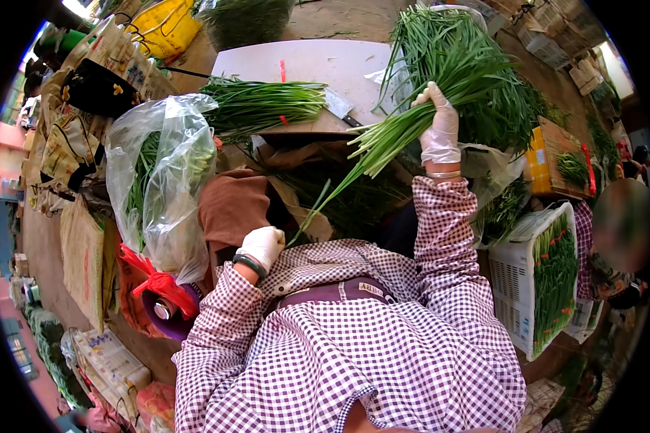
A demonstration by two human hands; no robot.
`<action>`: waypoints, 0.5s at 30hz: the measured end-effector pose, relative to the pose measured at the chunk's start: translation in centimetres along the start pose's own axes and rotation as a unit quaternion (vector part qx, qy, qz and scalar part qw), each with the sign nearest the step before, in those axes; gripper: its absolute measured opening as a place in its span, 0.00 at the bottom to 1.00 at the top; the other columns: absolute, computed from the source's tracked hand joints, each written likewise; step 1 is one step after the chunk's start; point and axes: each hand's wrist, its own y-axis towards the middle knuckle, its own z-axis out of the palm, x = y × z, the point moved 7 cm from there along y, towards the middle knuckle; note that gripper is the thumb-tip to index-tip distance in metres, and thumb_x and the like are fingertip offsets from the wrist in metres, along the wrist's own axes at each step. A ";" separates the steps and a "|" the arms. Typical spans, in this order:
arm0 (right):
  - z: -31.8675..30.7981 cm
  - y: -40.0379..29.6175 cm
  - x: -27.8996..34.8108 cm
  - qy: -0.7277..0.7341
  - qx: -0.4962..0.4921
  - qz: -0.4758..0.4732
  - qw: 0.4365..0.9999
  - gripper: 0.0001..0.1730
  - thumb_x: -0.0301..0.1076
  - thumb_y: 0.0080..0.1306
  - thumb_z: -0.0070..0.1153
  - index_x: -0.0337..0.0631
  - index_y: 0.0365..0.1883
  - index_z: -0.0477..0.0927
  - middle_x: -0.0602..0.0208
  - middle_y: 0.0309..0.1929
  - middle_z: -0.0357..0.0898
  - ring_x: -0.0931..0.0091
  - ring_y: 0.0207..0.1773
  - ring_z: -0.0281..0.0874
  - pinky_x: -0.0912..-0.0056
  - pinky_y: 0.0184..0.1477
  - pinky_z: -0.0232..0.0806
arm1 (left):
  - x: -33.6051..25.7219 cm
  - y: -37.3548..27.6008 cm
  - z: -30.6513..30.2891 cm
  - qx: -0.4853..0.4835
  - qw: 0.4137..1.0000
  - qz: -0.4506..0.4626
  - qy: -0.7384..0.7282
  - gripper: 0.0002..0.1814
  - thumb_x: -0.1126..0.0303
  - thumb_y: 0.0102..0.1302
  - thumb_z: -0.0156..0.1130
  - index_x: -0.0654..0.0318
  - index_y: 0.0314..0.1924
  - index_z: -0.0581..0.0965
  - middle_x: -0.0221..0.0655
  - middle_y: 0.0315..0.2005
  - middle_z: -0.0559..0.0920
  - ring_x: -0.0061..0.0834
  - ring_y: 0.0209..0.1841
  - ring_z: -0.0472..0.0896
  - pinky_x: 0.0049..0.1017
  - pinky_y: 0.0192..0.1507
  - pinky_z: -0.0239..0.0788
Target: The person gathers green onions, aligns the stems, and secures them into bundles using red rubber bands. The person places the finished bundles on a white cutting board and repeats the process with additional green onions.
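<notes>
My right hand (441,132), in a thin white glove, grips a bunch of Chinese chives (395,130) by the stems, pale ends toward me. Behind it lies a large heap of loose chives (444,48). My left hand (262,246), also gloved, is closed near my lap around the end of a few long leaves (311,211) that stretch up to the bunch. On the white board (346,59) in front of me rests a pile of chives (271,103) with red ties. Beside it is a knife (352,120), its blade partly under clear plastic.
Left of my knee stands a clear plastic bag (168,178) with greens inside. Red ties (165,284) hang over a purple container (168,322). At right are a white crate (520,292) of bundled chives and a cardboard box (555,151). Another person (585,249) sits beyond the crate.
</notes>
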 end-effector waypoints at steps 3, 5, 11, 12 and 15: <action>-0.8 0.1 3.2 0.013 -0.014 -0.032 0.999 0.09 0.34 0.63 0.63 0.42 0.29 0.77 0.69 0.23 0.77 0.76 0.26 0.73 0.73 0.33 0.69 | 0.0 0.3 0.8 0.052 0.996 -0.023 0.066 0.06 0.65 0.54 0.65 0.54 0.31 0.84 0.38 0.31 0.81 0.40 0.37 0.81 0.36 0.40 0.72; -1.3 0.5 4.3 0.015 -0.007 -0.040 0.999 0.09 0.35 0.62 0.64 0.42 0.29 0.77 0.69 0.25 0.77 0.76 0.27 0.74 0.73 0.33 0.69 | -1.1 0.4 -0.5 0.009 0.999 -0.003 0.042 0.06 0.64 0.52 0.67 0.54 0.31 0.84 0.37 0.30 0.81 0.40 0.36 0.80 0.37 0.39 0.73; -1.0 -0.4 3.9 0.041 -0.003 -0.014 0.999 0.07 0.31 0.62 0.65 0.41 0.31 0.78 0.70 0.26 0.77 0.77 0.28 0.76 0.75 0.34 0.71 | -8.9 1.3 -8.9 -0.318 0.911 0.231 -0.121 0.31 0.69 0.46 0.74 0.59 0.54 0.77 0.38 0.41 0.80 0.39 0.46 0.78 0.34 0.50 0.70; -0.7 -0.7 3.2 0.056 -0.003 0.004 0.998 0.07 0.30 0.61 0.65 0.41 0.32 0.78 0.70 0.27 0.77 0.78 0.29 0.76 0.75 0.34 0.71 | -9.9 2.5 -8.4 -0.310 0.903 0.249 -0.163 0.31 0.70 0.49 0.72 0.60 0.56 0.75 0.37 0.40 0.80 0.36 0.44 0.78 0.32 0.49 0.71; 0.0 -1.1 1.7 0.060 0.015 0.026 0.998 0.07 0.30 0.61 0.65 0.41 0.34 0.78 0.70 0.27 0.78 0.77 0.29 0.76 0.75 0.35 0.72 | -11.1 5.5 -4.9 -0.090 0.898 0.177 -0.394 0.21 0.73 0.63 0.64 0.65 0.55 0.72 0.31 0.31 0.75 0.24 0.33 0.73 0.23 0.38 0.68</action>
